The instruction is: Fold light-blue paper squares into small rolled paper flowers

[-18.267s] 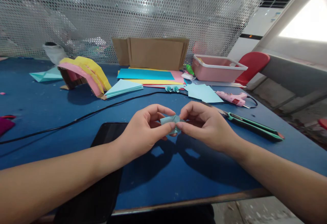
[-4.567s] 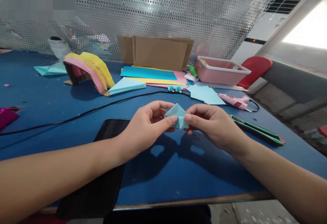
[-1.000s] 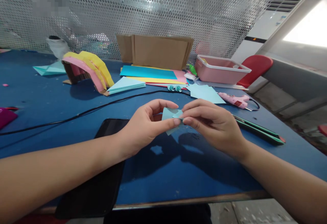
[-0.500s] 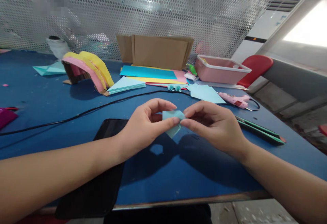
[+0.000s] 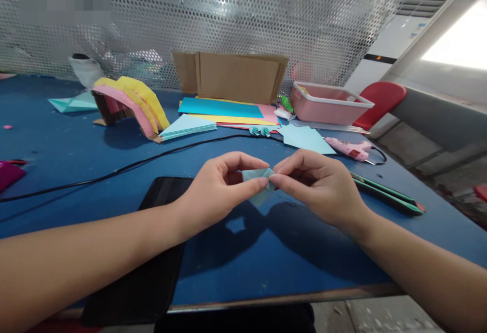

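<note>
A small folded piece of light blue paper [image 5: 257, 174] is pinched between both my hands just above the blue table [image 5: 76, 155]. My left hand [image 5: 218, 188] grips its left side between thumb and forefinger. My right hand [image 5: 317, 183] pinches its right edge with fingertips pressed together. Most of the paper is hidden by my fingers; a corner pokes out below.
A black tablet [image 5: 148, 252] lies under my left forearm, a black cable [image 5: 114, 171] runs across the table. Behind: coloured paper sheets [image 5: 220, 110], light blue sheet [image 5: 304, 138], cardboard [image 5: 232, 77], pink bin [image 5: 327, 104], pink glue gun [image 5: 348, 148], green cutter [image 5: 384, 193], pink-yellow paper arch [image 5: 129, 105].
The paper has been pressed flatter and narrower between my fingertips than half a second ago. Both hands stay in nearly the same place, slightly lower.
</note>
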The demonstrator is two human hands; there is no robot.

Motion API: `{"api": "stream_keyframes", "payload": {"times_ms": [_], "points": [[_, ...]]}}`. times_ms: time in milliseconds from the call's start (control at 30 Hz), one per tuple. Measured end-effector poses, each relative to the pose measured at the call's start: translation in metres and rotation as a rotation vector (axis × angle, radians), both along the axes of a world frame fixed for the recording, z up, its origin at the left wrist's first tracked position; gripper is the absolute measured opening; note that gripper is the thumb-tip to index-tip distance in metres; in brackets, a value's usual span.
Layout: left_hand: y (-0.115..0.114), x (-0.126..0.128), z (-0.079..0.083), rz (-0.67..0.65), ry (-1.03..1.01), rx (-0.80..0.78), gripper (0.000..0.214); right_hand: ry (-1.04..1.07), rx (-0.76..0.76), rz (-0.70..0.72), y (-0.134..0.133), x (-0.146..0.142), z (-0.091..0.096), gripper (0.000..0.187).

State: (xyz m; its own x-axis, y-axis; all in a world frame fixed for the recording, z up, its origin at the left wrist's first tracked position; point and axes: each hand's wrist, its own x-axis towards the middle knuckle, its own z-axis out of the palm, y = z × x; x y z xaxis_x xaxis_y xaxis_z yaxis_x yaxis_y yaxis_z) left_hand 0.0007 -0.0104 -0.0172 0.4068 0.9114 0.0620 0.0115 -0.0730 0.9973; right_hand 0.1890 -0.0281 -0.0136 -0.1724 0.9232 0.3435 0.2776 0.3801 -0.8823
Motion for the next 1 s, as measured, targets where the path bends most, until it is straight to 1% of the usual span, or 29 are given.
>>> {"api": "stream_keyframes", "payload": {"times_ms": [100,233,367,500,633,733,800,900,967,1000], "points": [[-0.001,0.0,0.001,0.001,-0.002,0.011,0.02,0.006,-0.012,0.019,0.0,-0.001,0.0,0.016],[-0.001,0.001,0.003,0.039,0.074,0.038,0.016,0.011,-0.033,0.076,0.001,0.001,-0.002,0.015],[-0.001,0.001,0.002,0.042,0.115,0.048,0.017,0.049,-0.04,0.115,0.001,0.002,-0.003,0.014],[-0.001,0.003,0.001,0.036,0.083,0.035,0.024,0.119,-0.09,0.12,0.001,0.003,-0.002,0.022],[-0.003,0.003,0.003,0.021,0.046,-0.01,0.031,0.101,-0.094,0.106,0.003,0.004,0.002,0.028],[-0.003,0.003,0.004,0.025,0.016,-0.051,0.028,0.063,-0.065,0.11,0.004,0.005,0.003,0.025],[-0.002,0.003,0.004,0.035,-0.004,-0.082,0.025,0.019,-0.012,0.117,0.006,0.008,0.003,0.024],[0.001,0.003,0.003,0.051,-0.062,-0.159,0.023,-0.045,0.084,0.056,0.011,0.014,0.003,0.022],[0.002,0.004,0.001,0.042,-0.117,-0.222,0.024,-0.062,0.094,0.0,0.014,0.018,0.004,0.016],[0.002,0.004,0.001,0.036,-0.146,-0.241,0.023,-0.07,0.078,-0.004,0.015,0.019,0.004,0.013]]}}
